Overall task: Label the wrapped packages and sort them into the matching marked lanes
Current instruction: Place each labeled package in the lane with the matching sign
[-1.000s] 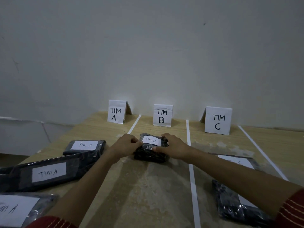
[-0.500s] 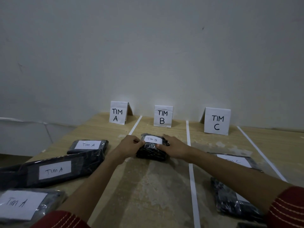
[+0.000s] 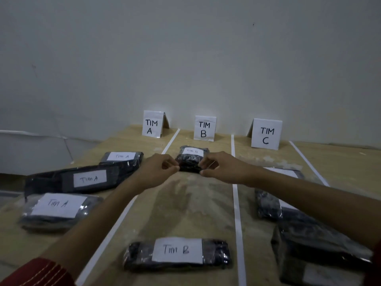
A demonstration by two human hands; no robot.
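Observation:
A small black wrapped package [image 3: 192, 156] with a white "Tim B" label lies flat in the middle lane, just in front of the TIM B sign [image 3: 204, 129]. My left hand [image 3: 158, 170] pinches at its near left corner. My right hand [image 3: 223, 168] curls its fingers over the near right corner. A longer package labelled "Tim B" [image 3: 177, 253] lies in the same lane close to me. The TIM A sign [image 3: 152, 124] and the TIM C sign [image 3: 266, 134] stand at the heads of the left and right lanes.
Three "Tim A" packages [image 3: 122, 156] [image 3: 82, 179] [image 3: 57, 209] lie in the left lane. Dark packages [image 3: 268, 205] [image 3: 309, 250] lie in the right lane, partly under my right arm. White tape lines [image 3: 237, 203] [image 3: 115, 223] split the wooden table [image 3: 185, 203]. A wall stands behind the signs.
The small Tim B package has gone a little farther toward the TIM B sign, and my hands have slid back from its sides to its near corners. The view has tilted down, showing the near packages.

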